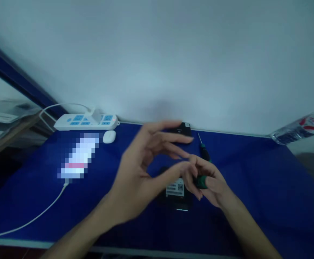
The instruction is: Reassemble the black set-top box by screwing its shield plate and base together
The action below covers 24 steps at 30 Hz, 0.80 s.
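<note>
A: How's the grip?
B: The right hand (pixel 209 181) has its fingers and thumb closed around a green tool (pixel 201 182); only a short green part shows. The left hand (pixel 157 158) is spread, thumb well apart from the upper fingers, with nothing visible in it. Its thumb tip overlaps the right fingers in view, but I can't tell whether they touch.

A: Where is the tool, against the rest?
B: Near the right side of the labelled device (pixel 175 188), which lies on the blue table (pixel 243 212) partly hidden behind the hands. Beyond the right hand lies 1 screwdriver (pixel 205 153), its shaft pointing toward the wall (pixel 157 54). Another dark device (pixel 185 128) sits by the wall, behind the left fingertips.

A: What could go wrong?
B: I'd judge a slip likeliest: if the thumb loosens, the tool could fall onto the labelled device and scratch it.

A: Anything else?
B: With 2 hands this close, a left finger could knock the tool askew. The right hand might also nudge the screwdriver and set it rolling. And I can't see the tool's working end, so a stray poke is possible.
</note>
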Each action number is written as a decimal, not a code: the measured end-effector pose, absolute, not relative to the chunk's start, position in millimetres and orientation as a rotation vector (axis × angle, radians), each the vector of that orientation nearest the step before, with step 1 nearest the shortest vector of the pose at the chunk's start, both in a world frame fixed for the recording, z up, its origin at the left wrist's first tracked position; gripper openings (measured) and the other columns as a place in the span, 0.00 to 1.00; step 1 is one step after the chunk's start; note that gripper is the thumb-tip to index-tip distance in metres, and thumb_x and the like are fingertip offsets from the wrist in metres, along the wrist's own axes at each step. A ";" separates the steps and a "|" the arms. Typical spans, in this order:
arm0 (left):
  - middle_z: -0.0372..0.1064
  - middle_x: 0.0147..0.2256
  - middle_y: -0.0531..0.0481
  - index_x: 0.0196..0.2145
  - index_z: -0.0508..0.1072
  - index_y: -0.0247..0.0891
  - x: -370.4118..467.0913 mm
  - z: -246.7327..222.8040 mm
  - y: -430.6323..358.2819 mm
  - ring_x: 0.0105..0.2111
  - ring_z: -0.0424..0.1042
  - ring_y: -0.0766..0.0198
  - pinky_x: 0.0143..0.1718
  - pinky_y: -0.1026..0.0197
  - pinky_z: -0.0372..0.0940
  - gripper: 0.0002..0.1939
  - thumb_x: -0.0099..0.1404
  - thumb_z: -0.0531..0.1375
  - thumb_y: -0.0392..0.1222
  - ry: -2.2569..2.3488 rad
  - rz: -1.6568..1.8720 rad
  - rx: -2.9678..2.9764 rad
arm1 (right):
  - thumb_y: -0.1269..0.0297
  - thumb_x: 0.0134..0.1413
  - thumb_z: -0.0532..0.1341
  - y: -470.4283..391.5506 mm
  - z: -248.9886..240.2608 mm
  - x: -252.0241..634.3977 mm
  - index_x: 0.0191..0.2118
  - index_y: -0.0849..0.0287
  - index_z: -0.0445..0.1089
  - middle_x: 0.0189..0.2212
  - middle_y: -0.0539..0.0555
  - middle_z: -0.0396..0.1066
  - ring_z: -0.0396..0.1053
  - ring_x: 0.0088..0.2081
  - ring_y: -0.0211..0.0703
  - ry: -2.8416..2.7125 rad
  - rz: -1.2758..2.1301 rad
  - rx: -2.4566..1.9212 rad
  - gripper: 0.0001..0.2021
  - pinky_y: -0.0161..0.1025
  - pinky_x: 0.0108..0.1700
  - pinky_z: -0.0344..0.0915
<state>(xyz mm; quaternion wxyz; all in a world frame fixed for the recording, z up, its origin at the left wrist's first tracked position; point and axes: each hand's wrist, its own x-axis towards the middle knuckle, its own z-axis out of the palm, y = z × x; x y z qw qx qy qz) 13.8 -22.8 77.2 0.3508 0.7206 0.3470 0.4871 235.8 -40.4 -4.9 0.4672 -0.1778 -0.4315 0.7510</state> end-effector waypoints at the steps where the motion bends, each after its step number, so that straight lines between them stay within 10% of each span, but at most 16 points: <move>1: 0.80 0.53 0.46 0.63 0.73 0.44 12.4 63.7 -16.0 0.47 0.82 0.57 0.50 0.52 0.80 0.21 0.76 0.68 0.41 0.917 1.181 1.854 | 0.47 0.65 0.74 -39.4 -3.2 235.2 0.40 0.55 0.69 0.23 0.47 0.68 0.54 0.21 0.37 -1.064 1.832 -0.437 0.19 0.37 0.26 0.49; 8: 0.81 0.49 0.51 0.53 0.80 0.47 4.9 -15.9 3.2 0.47 0.80 0.58 0.49 0.53 0.75 0.12 0.73 0.70 0.40 1.041 0.795 2.006 | 0.41 0.78 0.57 -29.9 0.4 239.2 0.33 0.61 0.79 0.23 0.52 0.64 0.57 0.24 0.41 -1.182 1.749 -0.406 0.30 0.41 0.29 0.53; 24: 0.82 0.46 0.50 0.50 0.80 0.46 -2.4 -22.4 2.2 0.47 0.79 0.53 0.51 0.49 0.72 0.11 0.71 0.72 0.43 1.021 0.682 2.117 | 0.57 0.59 0.79 -31.3 -8.7 236.6 0.41 0.55 0.65 0.32 0.48 0.71 0.60 0.25 0.35 -1.073 1.836 -0.379 0.22 0.35 0.29 0.57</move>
